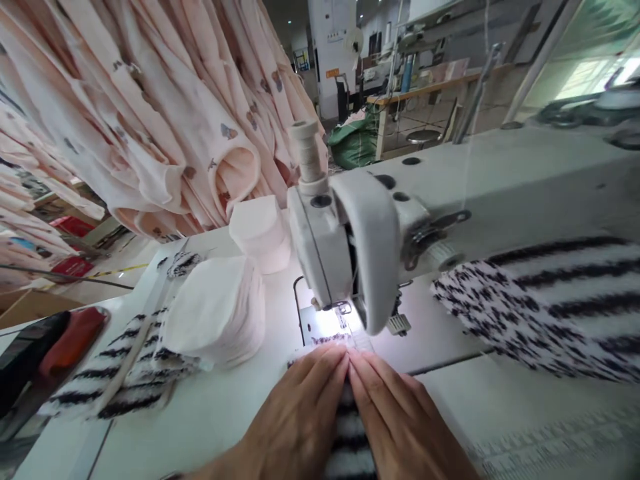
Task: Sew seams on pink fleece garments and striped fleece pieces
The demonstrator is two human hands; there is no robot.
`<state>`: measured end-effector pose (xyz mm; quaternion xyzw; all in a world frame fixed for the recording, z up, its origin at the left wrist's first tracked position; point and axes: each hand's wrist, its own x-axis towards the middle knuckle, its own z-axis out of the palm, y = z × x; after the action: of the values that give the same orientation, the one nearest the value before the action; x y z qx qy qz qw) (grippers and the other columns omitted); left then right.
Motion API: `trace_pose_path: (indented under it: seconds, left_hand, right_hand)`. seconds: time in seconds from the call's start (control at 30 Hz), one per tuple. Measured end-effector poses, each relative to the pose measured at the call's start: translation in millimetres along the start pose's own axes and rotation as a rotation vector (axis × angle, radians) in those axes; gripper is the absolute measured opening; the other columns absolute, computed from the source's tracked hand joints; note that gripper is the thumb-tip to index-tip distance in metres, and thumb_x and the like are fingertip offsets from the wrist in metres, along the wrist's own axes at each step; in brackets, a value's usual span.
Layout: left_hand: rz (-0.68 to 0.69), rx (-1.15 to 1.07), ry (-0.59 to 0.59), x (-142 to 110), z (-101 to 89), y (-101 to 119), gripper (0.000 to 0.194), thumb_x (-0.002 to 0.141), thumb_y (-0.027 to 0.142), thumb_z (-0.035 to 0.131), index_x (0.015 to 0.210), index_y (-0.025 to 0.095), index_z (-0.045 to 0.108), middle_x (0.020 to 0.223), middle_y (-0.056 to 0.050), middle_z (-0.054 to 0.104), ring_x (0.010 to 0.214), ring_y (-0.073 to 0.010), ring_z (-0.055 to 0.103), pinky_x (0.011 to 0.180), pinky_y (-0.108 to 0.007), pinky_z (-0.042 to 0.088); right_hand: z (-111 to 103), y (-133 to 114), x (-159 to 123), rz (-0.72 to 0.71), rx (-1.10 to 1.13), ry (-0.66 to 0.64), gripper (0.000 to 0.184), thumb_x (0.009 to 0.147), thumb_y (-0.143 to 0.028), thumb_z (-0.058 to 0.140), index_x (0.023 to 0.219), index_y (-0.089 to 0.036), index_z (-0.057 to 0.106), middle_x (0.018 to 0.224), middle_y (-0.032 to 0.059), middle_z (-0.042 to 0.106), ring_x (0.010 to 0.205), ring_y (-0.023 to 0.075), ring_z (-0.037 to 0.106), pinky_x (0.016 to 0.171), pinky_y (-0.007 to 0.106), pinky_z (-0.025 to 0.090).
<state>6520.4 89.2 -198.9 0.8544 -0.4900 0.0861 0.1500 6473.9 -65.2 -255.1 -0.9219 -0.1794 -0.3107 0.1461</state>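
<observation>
Both hands work close together in front of the lit needle area of a white sewing machine [345, 253]. My left hand [300, 407] pinches a piece of black-and-white striped fluffy fabric [349, 427] from the left, its fingers bunched near the presser foot [343, 317]. From the right, my right hand [395, 413] presses fingertips on the same fabric, touching the left fingertips. The fabric's far edge shows just beyond the fingers, by the foot. Its near part runs down between the hands, and much of it is hidden under them.
Left of the machine stand a stack of white fabric pieces [215, 313] and a smaller stack [260, 233]. Striped pieces [120, 367] lie farther left. More striped fabric [565, 300] lies right, under the machine arm. Pink garments [165, 120] hang behind. A clear ruler [560, 440] lies front right.
</observation>
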Motion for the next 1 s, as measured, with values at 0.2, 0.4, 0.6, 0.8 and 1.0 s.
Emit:
trace_pose_path:
  seconds: [0.2, 0.4, 0.6, 0.8, 1.0]
  left_hand:
    - [-0.092, -0.011, -0.071, 4.3, -6.5, -11.3, 0.043, 0.089, 0.006, 0.034, 0.132, 0.006, 0.035, 0.127, -0.017, 0.052, 0.121, -0.0225, 0.047, 0.097, -0.040, 0.049]
    - [-0.107, -0.002, -0.044, 5.4, -2.1, -16.6, 0.040, 0.088, 0.004, 0.036, 0.128, 0.004, 0.038, 0.125, -0.020, 0.051, 0.121, -0.0262, 0.045, 0.095, -0.044, 0.050]
    - [-0.119, 0.016, -0.015, 5.1, 6.0, -21.8, 0.029, 0.086, 0.004, 0.036, 0.113, 0.007, 0.048, 0.120, -0.020, 0.052, 0.117, -0.0298, 0.048, 0.087, -0.047, 0.054]
    - [-0.102, -0.030, -0.036, 5.3, -3.2, -22.6, 0.036, 0.087, 0.003, 0.036, 0.122, 0.007, 0.044, 0.122, -0.019, 0.049, 0.117, -0.0270, 0.045, 0.089, -0.045, 0.052]
    - [-0.206, -0.271, -0.092, -4.9, -32.9, -18.2, 0.015, 0.088, 0.012, 0.051, 0.100, 0.019, 0.058, 0.100, -0.003, 0.058, 0.089, -0.0129, 0.057, 0.077, -0.026, 0.052]
  right_hand:
    - [-0.3, -0.1, 19.7, -0.005, -0.022, -0.055, 0.045, 0.091, -0.007, 0.020, 0.115, -0.005, 0.058, 0.122, 0.0103, 0.058, 0.114, 0.0222, 0.049, 0.090, 0.037, 0.034]
    - [3.4, 2.2, 28.3, 0.043, 0.002, -0.022, 0.045, 0.087, -0.003, 0.023, 0.111, -0.004, 0.060, 0.118, 0.0108, 0.060, 0.104, 0.0220, 0.054, 0.086, 0.040, 0.037]
    - [4.3, 5.5, 26.6, 0.036, -0.042, -0.077, 0.045, 0.083, -0.002, 0.027, 0.117, -0.006, 0.057, 0.111, 0.0112, 0.060, 0.099, 0.0227, 0.053, 0.081, 0.039, 0.043]
    - [-7.5, 19.2, 29.3, 0.026, 0.122, -0.199, 0.049, 0.082, 0.001, 0.026, 0.122, -0.010, 0.050, 0.103, 0.0113, 0.055, 0.098, 0.0234, 0.051, 0.077, 0.041, 0.049]
    - [-25.3, 50.0, 37.0, -0.090, 0.380, -0.436, 0.041, 0.082, 0.007, 0.036, 0.106, -0.019, 0.056, 0.104, 0.0038, 0.052, 0.097, 0.0155, 0.048, 0.079, 0.030, 0.046]
